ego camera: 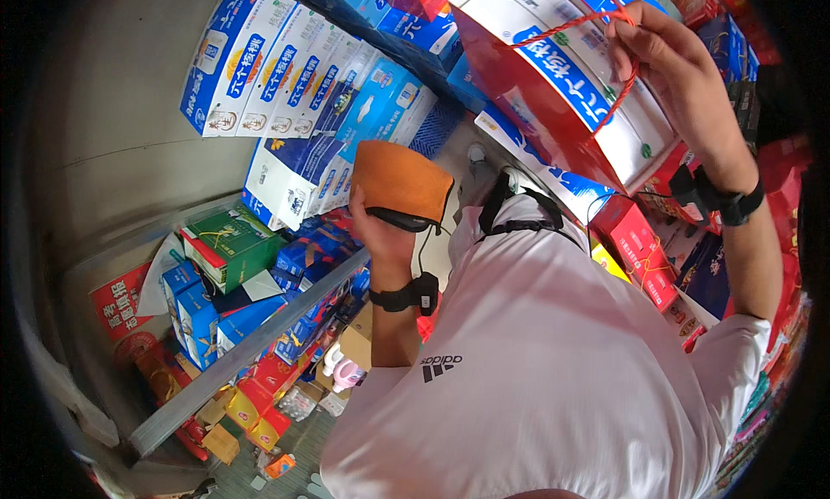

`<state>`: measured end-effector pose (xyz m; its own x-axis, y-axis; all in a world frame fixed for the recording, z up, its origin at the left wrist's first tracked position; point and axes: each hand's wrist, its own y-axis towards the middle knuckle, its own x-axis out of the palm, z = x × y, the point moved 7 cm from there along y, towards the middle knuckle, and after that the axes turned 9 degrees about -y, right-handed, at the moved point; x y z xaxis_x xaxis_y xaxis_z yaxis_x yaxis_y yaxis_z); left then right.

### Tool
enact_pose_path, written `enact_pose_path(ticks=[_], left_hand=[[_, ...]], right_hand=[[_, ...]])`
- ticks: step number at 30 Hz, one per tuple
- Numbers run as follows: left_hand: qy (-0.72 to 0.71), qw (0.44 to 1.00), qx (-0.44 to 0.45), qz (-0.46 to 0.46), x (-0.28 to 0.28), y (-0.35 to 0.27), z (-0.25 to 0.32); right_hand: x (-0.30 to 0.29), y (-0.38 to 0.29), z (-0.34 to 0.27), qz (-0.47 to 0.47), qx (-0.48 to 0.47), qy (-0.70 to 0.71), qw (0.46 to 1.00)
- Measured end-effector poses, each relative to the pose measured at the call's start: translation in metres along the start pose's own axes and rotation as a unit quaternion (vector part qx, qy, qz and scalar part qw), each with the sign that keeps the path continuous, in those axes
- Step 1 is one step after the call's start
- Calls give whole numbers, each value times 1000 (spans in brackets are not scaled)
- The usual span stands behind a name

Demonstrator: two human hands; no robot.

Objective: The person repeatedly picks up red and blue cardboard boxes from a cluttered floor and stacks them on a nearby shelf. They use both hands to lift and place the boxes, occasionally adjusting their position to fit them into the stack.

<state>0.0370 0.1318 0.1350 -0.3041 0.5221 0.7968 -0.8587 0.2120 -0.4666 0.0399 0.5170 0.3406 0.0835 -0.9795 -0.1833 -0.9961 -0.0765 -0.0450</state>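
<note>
My left hand (382,238) holds an orange cloth pad (403,180) with black edging; the pad hides most of its fingers. A thin black cord hangs between the pad and the black wrist strap (405,295). Up at the right, my right hand (668,61) grips a twisted red cord (622,100) between thumb and fingers. That cord runs around a large carton (557,64) with a white printed top and a red side. The carton is tilted in view, and whether it is lifted or resting cannot be told.
White and blue drink cartons (285,64) stand in a row at the left, against a wall. Below them, a metal rail (253,350) crosses stacked gift boxes, a green box (230,246) among them. Red boxes (632,252) stand by my right side. Small packages lie at the lower left.
</note>
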Motion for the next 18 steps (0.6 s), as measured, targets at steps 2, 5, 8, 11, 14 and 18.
enact_pose_path(ticks=[2, 5, 8, 11, 14, 18], left_hand=[[18, 999, 19, -21, -9, 10, -2], [22, 998, 24, 48, -23, 28, -10], [19, 999, 43, 8, -11, 45, -12], [17, 999, 44, 0, -6, 58, -14], [-33, 999, -12, -8, -7, 76, -34], [-67, 996, -49, -12, -22, 126, -77]], right_hand=[[-1, 19, -1, 32, 88, 88, 992], [0, 42, -19, 35, 150, 106, 982], [-8, 36, -27, 149, 219, -56, 963], [-14, 22, -53, 40, 243, -305, 920], [-34, 15, -68, 16, 210, -357, 910], [-54, 6, -71, 48, 159, -381, 909]])
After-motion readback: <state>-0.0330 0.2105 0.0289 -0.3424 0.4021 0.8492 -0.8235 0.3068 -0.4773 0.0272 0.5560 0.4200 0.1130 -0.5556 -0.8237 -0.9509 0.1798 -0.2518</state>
